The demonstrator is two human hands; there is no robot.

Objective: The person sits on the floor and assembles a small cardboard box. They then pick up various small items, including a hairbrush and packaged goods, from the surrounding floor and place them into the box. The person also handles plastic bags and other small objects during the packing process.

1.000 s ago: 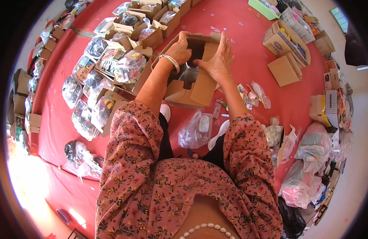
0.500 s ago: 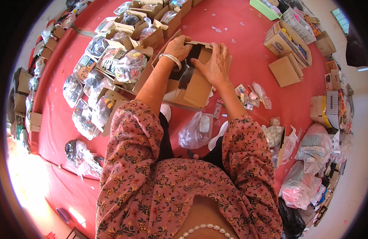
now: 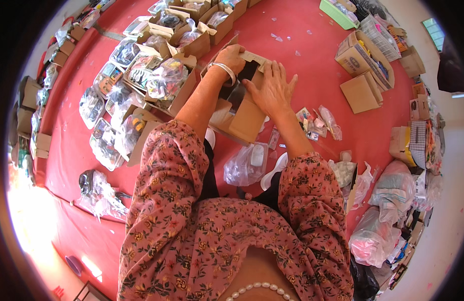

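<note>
An open brown cardboard box (image 3: 246, 122) is held tilted in front of me. A dark strip (image 3: 236, 95) shows inside it. My left hand (image 3: 229, 59), with a pale bangle on its wrist, is closed round the box's far left edge, its fingers curled. My right hand (image 3: 273, 90) rests against the box's right side with its fingers stretched and apart, the thumb over the opening. The bottom of the box is partly hidden by its flaps. Beneath it, a clear plastic bag (image 3: 245, 164) with a white item lies on the red floor by my feet.
Cardboard boxes (image 3: 192, 45) and trays with bagged goods (image 3: 166, 79) crowd the left side. At the right stand a filled carton (image 3: 356, 56), a smaller box (image 3: 361, 92) and stuffed plastic bags (image 3: 392, 188). Small packets (image 3: 312, 125) lie on the red floor (image 3: 312, 65).
My right hand's fingers have lifted from their curl over the box's far edge and spread out. The left hand still holds the box, which has shifted slightly.
</note>
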